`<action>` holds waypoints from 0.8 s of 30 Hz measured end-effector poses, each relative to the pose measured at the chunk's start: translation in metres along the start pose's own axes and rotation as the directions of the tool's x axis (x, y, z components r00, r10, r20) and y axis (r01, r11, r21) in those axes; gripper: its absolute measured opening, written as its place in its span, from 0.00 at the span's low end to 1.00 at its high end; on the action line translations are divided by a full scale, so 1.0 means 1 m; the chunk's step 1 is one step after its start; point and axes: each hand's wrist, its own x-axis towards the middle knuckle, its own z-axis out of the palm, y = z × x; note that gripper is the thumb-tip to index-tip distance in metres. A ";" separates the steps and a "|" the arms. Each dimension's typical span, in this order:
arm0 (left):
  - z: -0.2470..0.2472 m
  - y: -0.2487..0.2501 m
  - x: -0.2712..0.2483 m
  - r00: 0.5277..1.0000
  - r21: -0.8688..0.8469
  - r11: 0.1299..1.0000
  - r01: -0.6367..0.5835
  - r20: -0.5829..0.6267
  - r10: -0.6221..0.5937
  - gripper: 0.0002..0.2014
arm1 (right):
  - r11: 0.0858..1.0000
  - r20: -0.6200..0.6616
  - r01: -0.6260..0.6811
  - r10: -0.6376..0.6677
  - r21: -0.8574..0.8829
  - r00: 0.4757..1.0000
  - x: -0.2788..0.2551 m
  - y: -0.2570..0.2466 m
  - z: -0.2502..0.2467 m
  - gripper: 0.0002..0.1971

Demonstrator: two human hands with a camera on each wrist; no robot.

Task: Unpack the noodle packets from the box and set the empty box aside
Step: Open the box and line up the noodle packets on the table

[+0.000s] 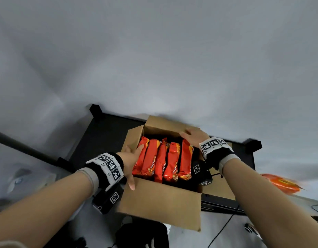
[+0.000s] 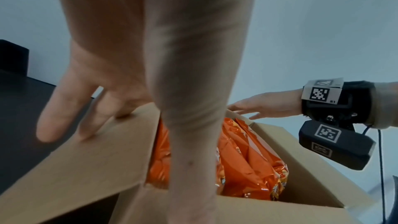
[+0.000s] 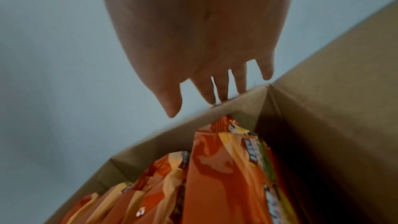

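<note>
Barely started: box (image 1: 160, 204) still held five packets (image 1: 163, 161), one packet (image 1: 281, 183) already out. I had left hand (image 1: 130, 161) and right hand (image 1: 194, 137) flat, grasping nothing.

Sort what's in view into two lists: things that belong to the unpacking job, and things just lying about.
Job:
- cardboard box, open
- noodle packets, standing in a row inside it
- loose packet, lying outside the box to the right
- left hand, on the left flap
- right hand, fingers on the far rim

Lying about:
- black table
- cable
</note>
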 end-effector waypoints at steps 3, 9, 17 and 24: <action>0.002 0.003 0.002 1.000 0.019 0.999 0.028 -0.001 -0.028 0.76 | 1.000 0.033 -0.025 0.025 0.018 0.999 0.003 -0.002 0.002 0.32; 0.004 0.001 -0.001 0.998 0.017 0.999 0.034 -0.044 -0.033 0.75 | 0.959 -0.276 0.105 -0.029 0.263 0.961 -0.030 0.000 -0.012 0.19; 0.005 -0.005 -0.001 0.997 -0.010 0.999 -0.043 -0.057 0.042 0.77 | 0.974 -0.055 -0.196 0.191 -0.113 0.980 -0.063 -0.017 0.037 0.36; -0.002 -0.010 -0.020 0.986 -0.175 0.974 -0.143 -0.115 0.124 0.76 | 0.986 -0.072 -0.168 0.169 0.022 0.983 -0.075 -0.005 0.014 0.36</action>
